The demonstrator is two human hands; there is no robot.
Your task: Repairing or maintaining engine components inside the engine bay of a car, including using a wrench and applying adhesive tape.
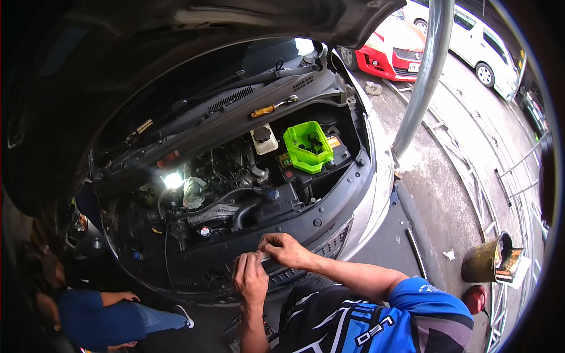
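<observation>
Both my hands are close together above the front edge of the open engine bay, over the black front panel (pixel 206 265). My left hand (pixel 250 277) has its fingers curled and bunched. Just right of it, my right hand (pixel 283 249) pinches with thumb and fingertips. Something small and pale may be between them, but the fingers hide it. Beyond the hands lies the engine (pixel 218 215) with its hoses and a round cap (pixel 205 232). A bright work light (pixel 173 180) shines beside a crumpled pale cloth or plastic (pixel 194 193).
A bright green bin (pixel 301 160) with small dark parts rests on the battery (pixel 289 174), near a white reservoir (pixel 265 146). An orange-handled ratchet (pixel 265 110) lies below the windshield. A person in dark blue (pixel 100 317) is at lower left. A metal post (pixel 426 76) and bucket (pixel 479 263) stand right.
</observation>
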